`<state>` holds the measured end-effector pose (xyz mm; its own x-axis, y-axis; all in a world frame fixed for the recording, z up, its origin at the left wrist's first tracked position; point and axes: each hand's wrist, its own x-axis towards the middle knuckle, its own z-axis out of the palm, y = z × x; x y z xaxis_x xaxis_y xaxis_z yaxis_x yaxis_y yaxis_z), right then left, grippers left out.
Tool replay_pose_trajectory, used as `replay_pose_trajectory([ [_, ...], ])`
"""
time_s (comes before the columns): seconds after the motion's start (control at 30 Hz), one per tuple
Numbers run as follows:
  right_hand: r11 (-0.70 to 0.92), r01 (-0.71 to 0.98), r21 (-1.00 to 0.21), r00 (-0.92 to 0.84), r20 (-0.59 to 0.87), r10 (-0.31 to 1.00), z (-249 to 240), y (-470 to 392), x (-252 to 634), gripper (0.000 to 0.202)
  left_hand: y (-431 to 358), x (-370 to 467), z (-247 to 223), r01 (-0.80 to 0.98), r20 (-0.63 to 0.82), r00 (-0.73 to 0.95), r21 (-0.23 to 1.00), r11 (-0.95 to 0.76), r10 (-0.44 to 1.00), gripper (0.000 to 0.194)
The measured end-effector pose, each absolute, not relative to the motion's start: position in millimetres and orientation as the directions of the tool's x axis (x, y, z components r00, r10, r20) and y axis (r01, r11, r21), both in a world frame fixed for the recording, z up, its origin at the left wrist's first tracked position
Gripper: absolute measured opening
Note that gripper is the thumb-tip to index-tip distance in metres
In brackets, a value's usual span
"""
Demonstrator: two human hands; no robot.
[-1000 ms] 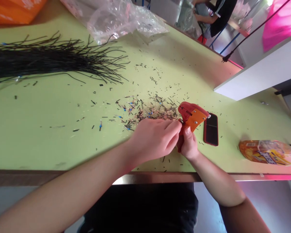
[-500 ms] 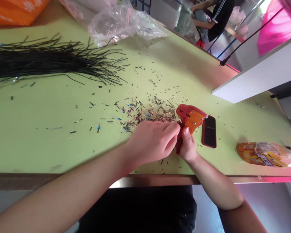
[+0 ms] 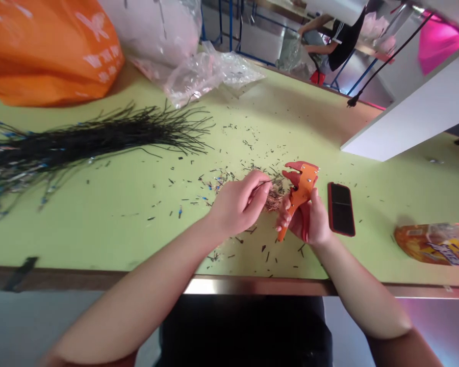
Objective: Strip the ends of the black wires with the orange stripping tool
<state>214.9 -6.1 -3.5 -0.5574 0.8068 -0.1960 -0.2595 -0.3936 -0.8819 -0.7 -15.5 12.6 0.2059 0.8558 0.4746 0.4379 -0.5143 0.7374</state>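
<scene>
My left hand [image 3: 235, 204] is closed in a pinch around a thin dark wire [image 3: 265, 182], whose end points right toward the tool. My right hand [image 3: 314, 220] grips an orange and red wire stripper [image 3: 305, 186] by its handles. Its red jaws stand apart and face left, a short gap from my left fingertips, with nothing seen between them. Under and between both hands lies a pile of copper strands and black insulation scraps [image 3: 273, 200]. To the left stretches a long bundle of black wires [image 3: 118, 133], with blue-tipped pieces at its far left end.
Beyond the bundle are an orange bag [image 3: 53, 51] and clear plastic bags [image 3: 199, 76]. Right of my hands lie a phone [image 3: 341, 209] and a drink bottle [image 3: 436, 244]. A white panel [image 3: 401, 112] rises behind. Another person [image 3: 346, 38] works in the background.
My left hand has drawn away from the stripper with the wire. In my right hand the stripper has turned more upright, its jaws now visibly apart. The camera view has shifted.
</scene>
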Motion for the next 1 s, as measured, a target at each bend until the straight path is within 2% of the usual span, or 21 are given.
replay_pose_trajectory([
  [0.13,-0.511,-0.299,-0.806,-0.714,-0.167,0.68,-8.4,-6.8,223.3,0.069,-7.5,-5.9,6.8,0.486,0.429,0.219,0.731,-0.479,0.876,0.017],
  [0.33,-0.53,-0.293,-0.796,-0.794,-0.107,0.599,-16.7,-11.2,222.9,0.071,-4.4,-9.6,3.6,0.548,0.416,0.279,0.671,-0.499,0.865,0.024],
  [0.63,-0.601,-0.331,-0.728,-0.824,-0.088,0.56,-14.8,-8.0,226.7,0.071,-5.3,-6.6,0.8,0.495,0.395,0.344,0.695,-0.522,0.852,0.029],
  [0.8,-0.626,-0.296,-0.721,-0.849,-0.102,0.519,-15.3,-3.7,231.1,0.068,-3.4,-8.8,4.3,0.546,0.399,0.28,0.682,-0.487,0.873,0.03],
  [0.9,-0.593,-0.268,-0.759,-0.845,-0.11,0.523,-14.2,-2.6,233.3,0.067,-1.0,-12.5,5.4,0.597,0.398,0.29,0.635,-0.49,0.87,0.029],
  [1.0,-0.564,-0.23,-0.793,-0.838,-0.133,0.529,-13.0,-3.3,234.0,0.067,0.1,-15.1,6.9,0.663,0.403,0.343,0.537,-0.523,0.848,0.027],
])
